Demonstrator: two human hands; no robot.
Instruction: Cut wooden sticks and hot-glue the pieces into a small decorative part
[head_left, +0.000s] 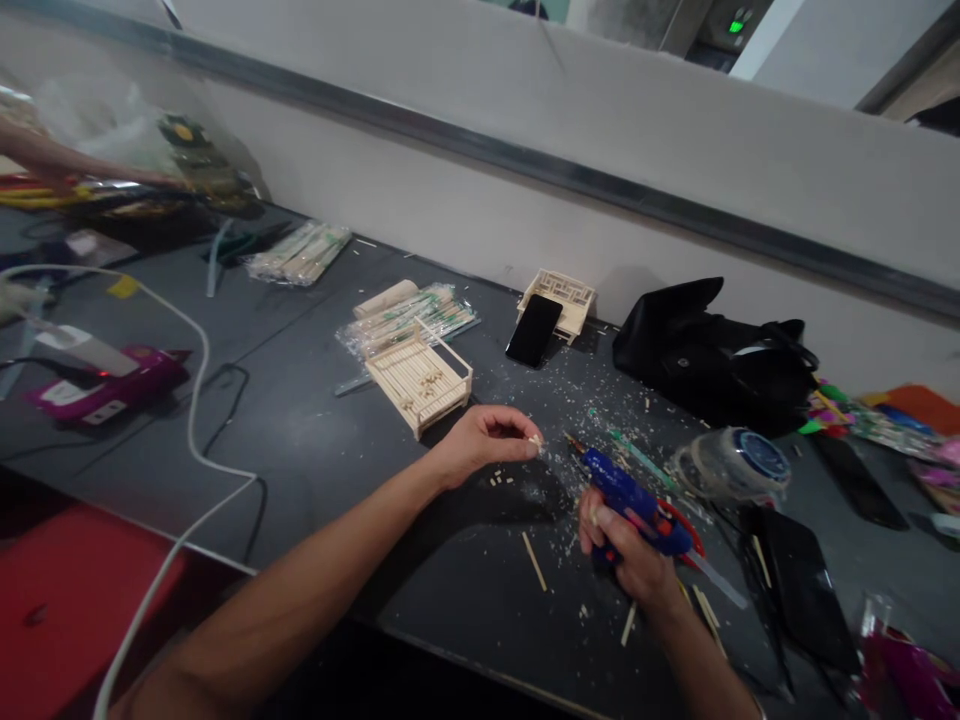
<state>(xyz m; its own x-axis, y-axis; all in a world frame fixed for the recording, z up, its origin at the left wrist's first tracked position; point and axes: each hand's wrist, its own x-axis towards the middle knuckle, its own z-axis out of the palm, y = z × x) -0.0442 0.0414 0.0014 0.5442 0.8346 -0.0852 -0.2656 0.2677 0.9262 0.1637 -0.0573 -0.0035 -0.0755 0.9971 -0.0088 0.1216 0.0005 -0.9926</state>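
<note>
While my left hand [486,437] pinches a tiny pale sliver of wood [535,440] between thumb and forefinger, my right hand [628,553] is wrapped around the grip of the blue hot-glue gun with its orange-tipped nozzle [626,493], pointed toward that sliver from just beside it. The risk I see is plain: the piece is so small that my fingertips sit nearly at the spot where glue would land, so a bead could run onto my skin, or the sliver could slip out of the pinch and drop among the pale wood chips [540,400] scattered over the dark grey tabletop [315,430]. A drip off the nozzle could also foul the table.

The sliver is short, light and hardly shows past my fingers; I cannot tell its exact shape. It hangs just above the table, near the small open-topped box built of pale wooden sticks [418,378], which sits to its left and apart from it.
</note>
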